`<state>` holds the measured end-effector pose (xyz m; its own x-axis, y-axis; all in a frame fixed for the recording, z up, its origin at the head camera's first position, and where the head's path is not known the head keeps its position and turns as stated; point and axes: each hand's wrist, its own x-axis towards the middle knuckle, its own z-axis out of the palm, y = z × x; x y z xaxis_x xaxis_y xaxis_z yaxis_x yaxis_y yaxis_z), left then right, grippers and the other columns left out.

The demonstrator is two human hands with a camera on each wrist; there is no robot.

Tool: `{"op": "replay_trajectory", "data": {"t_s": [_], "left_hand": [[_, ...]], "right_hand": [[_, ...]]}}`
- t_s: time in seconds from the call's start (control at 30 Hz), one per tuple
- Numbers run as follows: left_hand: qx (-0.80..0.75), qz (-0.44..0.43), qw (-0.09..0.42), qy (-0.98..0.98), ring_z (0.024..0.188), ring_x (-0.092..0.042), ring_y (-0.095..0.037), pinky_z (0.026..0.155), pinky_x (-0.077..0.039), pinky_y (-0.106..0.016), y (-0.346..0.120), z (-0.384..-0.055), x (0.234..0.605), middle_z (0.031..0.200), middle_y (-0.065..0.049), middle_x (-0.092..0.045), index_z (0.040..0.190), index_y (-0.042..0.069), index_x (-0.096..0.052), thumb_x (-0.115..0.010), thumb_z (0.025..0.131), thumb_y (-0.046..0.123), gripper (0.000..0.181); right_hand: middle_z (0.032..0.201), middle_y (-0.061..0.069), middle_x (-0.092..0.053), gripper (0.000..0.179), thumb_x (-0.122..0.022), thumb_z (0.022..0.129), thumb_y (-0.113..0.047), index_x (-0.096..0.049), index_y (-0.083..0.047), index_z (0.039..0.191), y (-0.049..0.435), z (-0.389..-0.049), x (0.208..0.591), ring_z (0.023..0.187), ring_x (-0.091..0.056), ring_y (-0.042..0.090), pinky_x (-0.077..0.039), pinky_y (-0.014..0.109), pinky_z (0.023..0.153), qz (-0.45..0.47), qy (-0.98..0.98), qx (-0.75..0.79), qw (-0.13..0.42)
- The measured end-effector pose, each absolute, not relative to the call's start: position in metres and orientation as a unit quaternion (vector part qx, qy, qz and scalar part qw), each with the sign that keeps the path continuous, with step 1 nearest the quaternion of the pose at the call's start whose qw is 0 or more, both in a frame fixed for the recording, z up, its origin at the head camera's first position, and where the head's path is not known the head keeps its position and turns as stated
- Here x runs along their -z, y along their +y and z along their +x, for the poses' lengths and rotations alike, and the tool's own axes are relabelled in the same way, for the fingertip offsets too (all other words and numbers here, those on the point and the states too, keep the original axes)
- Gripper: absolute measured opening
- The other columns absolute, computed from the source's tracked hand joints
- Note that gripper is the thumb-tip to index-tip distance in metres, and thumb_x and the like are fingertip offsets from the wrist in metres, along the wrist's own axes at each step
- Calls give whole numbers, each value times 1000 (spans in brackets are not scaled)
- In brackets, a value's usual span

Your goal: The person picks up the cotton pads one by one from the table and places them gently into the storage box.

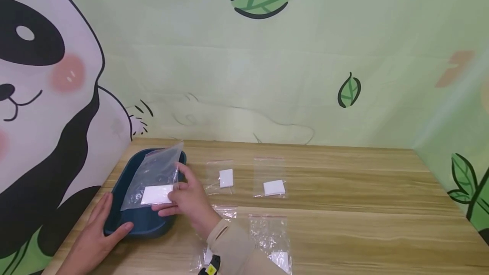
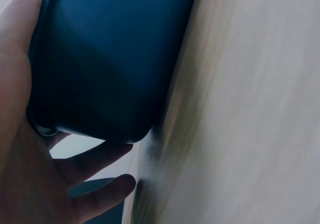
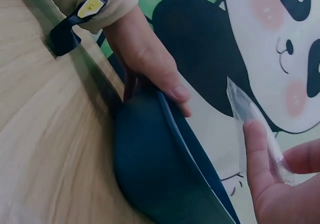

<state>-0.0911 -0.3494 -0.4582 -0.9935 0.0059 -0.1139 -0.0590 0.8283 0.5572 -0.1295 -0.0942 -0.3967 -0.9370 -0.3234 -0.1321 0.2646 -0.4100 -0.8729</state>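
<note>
A clear zip bag (image 1: 156, 169) with a white rectangular piece (image 1: 156, 195) inside is pinched between the thumb and fingers of my right hand (image 1: 191, 198). It is tilted above a dark blue plastic bin (image 1: 145, 224) at the table's left. My left hand (image 1: 93, 234) holds the bin's near-left corner, its thumb over the rim and its fingers along the outer side. From the left wrist, the left fingers (image 2: 100, 196) show spread beside the bin's wall (image 2: 110, 69). In the right wrist view the bag (image 3: 250, 109) appears nearly edge-on, beyond the rim.
Right of the bin, several flat clear bags with white pieces lie on the wooden table (image 1: 344, 207): two at the back (image 1: 226, 178), others nearer, one partly behind the right forearm (image 1: 233, 249). A green printed backdrop (image 1: 214, 54) with a panda stands behind the table.
</note>
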Motion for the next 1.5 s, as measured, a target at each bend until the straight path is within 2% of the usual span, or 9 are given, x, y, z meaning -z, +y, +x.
{"op": "replay_trajectory", "data": {"t_s": [0.2,0.4,0.67,0.77,0.93,1.07,1.13,1.33,1.5], "left_hand": [[-299,-8,47,953,143,-3,-60,101,-16,-81,-351,-89,459,162,-31,10,158,1,11,-60,97,55,108],[-305,9,23,952,144,-5,-58,102,-17,-80,-353,-88,459,163,-31,6,159,0,7,-62,97,50,105],[-302,11,16,953,144,-6,-58,102,-18,-79,-352,-88,459,163,-30,6,159,-1,6,-62,98,50,105],[-310,19,5,951,144,-8,-58,103,-18,-78,-351,-86,459,164,-30,4,159,-1,4,-64,97,47,104],[-313,25,-3,949,144,-8,-57,104,-18,-78,-351,-85,460,163,-30,2,159,-2,2,-65,97,45,103],[-308,22,7,951,144,-9,-57,103,-20,-77,-349,-86,459,163,-30,3,159,-2,3,-66,97,45,104],[-309,22,11,951,144,-10,-58,103,-21,-77,-347,-86,459,163,-31,2,159,-2,2,-67,96,45,105],[-322,27,9,946,144,-8,-57,104,-19,-77,-345,-86,459,164,-30,3,160,0,2,-66,97,43,103],[-321,29,2,947,144,-9,-57,103,-20,-77,-347,-85,459,164,-29,1,160,1,1,-66,97,43,101]], "right_hand": [[99,23,-55,76,-47,87,21,-44,-23,150,-112,-129,399,80,-71,49,-60,43,61,7,523,832,183],[106,24,-56,80,-43,79,24,-43,-14,150,-123,-131,406,85,-70,49,-60,47,69,44,506,836,208],[109,18,-55,73,-46,77,24,-49,-7,143,-145,-130,404,85,-67,37,-58,53,77,83,511,831,201],[110,19,-55,69,-48,78,22,-47,-3,142,-153,-131,404,88,-65,37,-56,58,81,102,518,825,201],[124,24,-53,70,-56,80,15,-37,7,146,-161,-135,403,109,-57,42,-43,71,94,137,515,815,229],[138,24,-45,74,-60,80,9,-31,8,149,-159,-137,399,123,-45,44,-30,78,99,153,521,799,259],[136,22,-45,73,-62,80,6,-34,7,147,-157,-137,396,120,-46,44,-30,78,100,154,544,782,263],[115,15,-50,65,-68,80,0,-43,8,140,-151,-134,383,100,-53,39,-39,70,97,146,604,744,244],[111,13,-53,58,-70,82,-1,-49,8,135,-149,-132,374,102,-52,37,-39,67,99,131,619,736,239]]}}
